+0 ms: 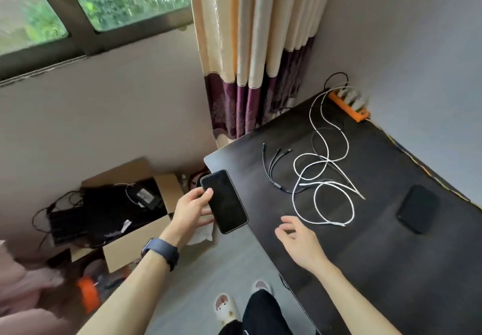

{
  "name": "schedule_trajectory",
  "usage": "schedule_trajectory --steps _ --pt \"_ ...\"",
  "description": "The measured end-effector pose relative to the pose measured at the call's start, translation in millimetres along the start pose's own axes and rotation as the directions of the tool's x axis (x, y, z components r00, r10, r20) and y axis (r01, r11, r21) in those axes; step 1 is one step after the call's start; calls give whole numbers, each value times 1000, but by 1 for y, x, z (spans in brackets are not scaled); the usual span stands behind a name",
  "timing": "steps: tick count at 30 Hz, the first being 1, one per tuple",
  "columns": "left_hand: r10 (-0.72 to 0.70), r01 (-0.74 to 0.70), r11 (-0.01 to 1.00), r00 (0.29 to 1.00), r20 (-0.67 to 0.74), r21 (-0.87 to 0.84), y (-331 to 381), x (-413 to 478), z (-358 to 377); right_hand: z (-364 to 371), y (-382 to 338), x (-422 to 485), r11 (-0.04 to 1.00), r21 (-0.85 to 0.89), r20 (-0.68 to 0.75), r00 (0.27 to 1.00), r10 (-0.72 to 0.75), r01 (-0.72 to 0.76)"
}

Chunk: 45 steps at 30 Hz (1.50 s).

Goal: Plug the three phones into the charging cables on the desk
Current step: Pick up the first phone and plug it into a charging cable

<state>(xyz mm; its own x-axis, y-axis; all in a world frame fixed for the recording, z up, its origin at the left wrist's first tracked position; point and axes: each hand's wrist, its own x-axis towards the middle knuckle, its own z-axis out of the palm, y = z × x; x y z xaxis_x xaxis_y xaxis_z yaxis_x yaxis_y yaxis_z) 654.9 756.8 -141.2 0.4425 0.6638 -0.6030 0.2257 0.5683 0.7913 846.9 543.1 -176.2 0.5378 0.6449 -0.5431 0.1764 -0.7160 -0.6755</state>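
Observation:
My left hand (193, 210) grips a black phone (225, 201), screen up, at the near left corner of the dark desk (365, 251). My right hand (297, 240) hovers over the desk with fingers spread, holding nothing, just short of the looped white charging cables (322, 178). A black multi-head cable (273, 165) lies left of the white loops. A second black phone (417, 208) lies flat on the desk to the right. I see no third phone.
An orange power strip (349, 106) with white plugs sits at the desk's far corner by the wall. A curtain (250, 55) hangs behind the desk. Left on the floor stands an open cardboard box (146, 235) with black items and wires.

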Motion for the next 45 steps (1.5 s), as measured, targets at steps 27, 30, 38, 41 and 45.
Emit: schedule_trajectory --steps 27,30,38,41,45 --pt "-401 413 899 910 103 -147 110 225 -7 38 -139 237 979 -123 -234 964 129 -161" --pt "-476 489 811 871 122 -322 118 229 -3 33 -161 193 993 108 -359 929 88 -53" --pt "-532 598 685 801 276 -416 138 224 1 44 -200 121 978 201 -442 896 40 56" --pt "-542 622 698 783 306 -355 138 222 0 53 -202 119 978 202 -407 913 41 46" --pt "-536 617 721 786 309 -317 140 221 1 62 -208 121 971 236 -433 899 66 42"
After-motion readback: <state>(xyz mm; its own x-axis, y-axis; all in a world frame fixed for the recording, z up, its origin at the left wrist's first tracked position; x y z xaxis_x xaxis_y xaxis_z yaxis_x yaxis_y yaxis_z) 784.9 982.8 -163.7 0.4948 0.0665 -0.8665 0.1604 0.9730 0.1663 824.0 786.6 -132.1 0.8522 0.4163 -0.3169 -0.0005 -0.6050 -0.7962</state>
